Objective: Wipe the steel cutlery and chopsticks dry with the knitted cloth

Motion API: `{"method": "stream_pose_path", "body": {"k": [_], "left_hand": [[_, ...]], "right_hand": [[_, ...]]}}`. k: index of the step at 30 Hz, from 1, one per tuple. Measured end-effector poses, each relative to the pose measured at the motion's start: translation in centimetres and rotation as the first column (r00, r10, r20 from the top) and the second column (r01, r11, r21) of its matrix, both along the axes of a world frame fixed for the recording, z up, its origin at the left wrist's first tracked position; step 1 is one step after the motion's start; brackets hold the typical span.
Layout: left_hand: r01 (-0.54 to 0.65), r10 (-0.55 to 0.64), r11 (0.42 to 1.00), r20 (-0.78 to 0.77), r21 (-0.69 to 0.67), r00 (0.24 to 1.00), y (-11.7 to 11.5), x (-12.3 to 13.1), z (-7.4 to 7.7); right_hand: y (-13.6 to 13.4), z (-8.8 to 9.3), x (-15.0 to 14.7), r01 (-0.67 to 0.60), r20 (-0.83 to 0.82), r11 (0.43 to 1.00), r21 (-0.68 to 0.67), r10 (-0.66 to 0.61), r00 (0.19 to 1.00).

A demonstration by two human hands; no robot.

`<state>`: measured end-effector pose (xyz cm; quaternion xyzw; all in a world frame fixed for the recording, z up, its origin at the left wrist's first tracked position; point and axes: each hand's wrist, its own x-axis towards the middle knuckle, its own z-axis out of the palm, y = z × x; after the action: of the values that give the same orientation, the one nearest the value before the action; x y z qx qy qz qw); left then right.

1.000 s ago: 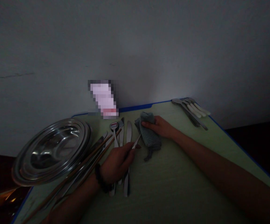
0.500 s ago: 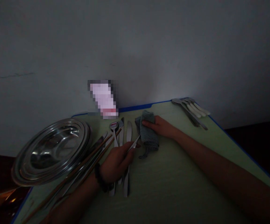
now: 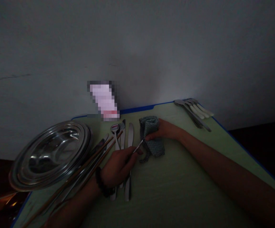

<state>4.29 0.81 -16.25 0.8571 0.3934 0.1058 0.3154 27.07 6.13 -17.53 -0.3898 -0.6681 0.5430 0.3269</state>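
My left hand [image 3: 119,166], with a dark beaded bracelet at the wrist, pinches a slim metal piece of cutlery [image 3: 138,146] by one end. Its other end runs into a grey-green checked cloth [image 3: 151,126], so I cannot make out its kind. The cloth is bunched in my right hand [image 3: 166,129], thumb pressed against it close to the metal. Under and beside my left hand lie a table knife [image 3: 131,134], a spoon [image 3: 115,128] and another knife [image 3: 123,126]. Wooden chopsticks [image 3: 90,160] lie to their left among more metal cutlery.
Stacked steel plates or bowls [image 3: 16,171] stand at the table's left edge. A blurred-out phone [image 3: 105,100] leans on the wall behind. Spoons [image 3: 187,110] and white-handled forks [image 3: 200,111] lie at the back right. The pale green table [image 3: 170,186] has a blue rim.
My right hand has shifted slightly on the cloth, its thumb lower and nearer the metal. The cloth's top has folded down. My left hand stays in almost the same place.
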Motion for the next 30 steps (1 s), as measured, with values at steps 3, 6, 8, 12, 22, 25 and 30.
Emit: {"method": "stream_pose_path", "body": {"k": [3, 6, 8, 12, 22, 25, 30], "left_hand": [[-0.009, 0.009, 1.000, -0.009, -0.001, 1.000, 0.0, 0.0, 0.0], [-0.031, 0.031, 0.999, -0.002, -0.020, 1.000, -0.1, 0.2, 0.1], [-0.037, 0.037, 0.999, 0.005, -0.026, 0.999, -0.1, 0.3, 0.2], [-0.045, 0.045, 0.999, 0.015, -0.031, 0.999, -0.1, 0.4, 0.4], [-0.027, 0.027, 0.999, 0.014, -0.020, 1.000, 0.0, 0.3, 0.3], [-0.034, 0.034, 0.999, 0.011, -0.021, 0.999, 0.0, 0.2, 0.3], [-0.036, 0.037, 0.999, 0.022, -0.034, 0.999, 0.0, 0.3, 0.5]], "right_hand": [[-0.1, -0.1, -0.1, 0.017, -0.012, 1.000, -0.008, -0.017, 1.000], [0.0, -0.4, -0.1, 0.029, -0.022, 1.000, 0.009, -0.029, 0.999], [0.1, -0.6, -0.1, 0.032, -0.013, 0.999, 0.025, -0.032, 0.999], [0.2, -0.9, 0.0, 0.043, -0.021, 0.998, 0.043, -0.042, 0.999], [0.0, -0.9, -0.8, 0.269, 0.038, 0.952, 0.148, -0.277, 0.960], [-0.1, -0.9, -1.1, 0.322, 0.029, 0.930, 0.177, -0.332, 0.943], [0.0, -0.6, -0.7, 0.214, 0.045, 0.970, 0.118, -0.221, 0.974]]}}
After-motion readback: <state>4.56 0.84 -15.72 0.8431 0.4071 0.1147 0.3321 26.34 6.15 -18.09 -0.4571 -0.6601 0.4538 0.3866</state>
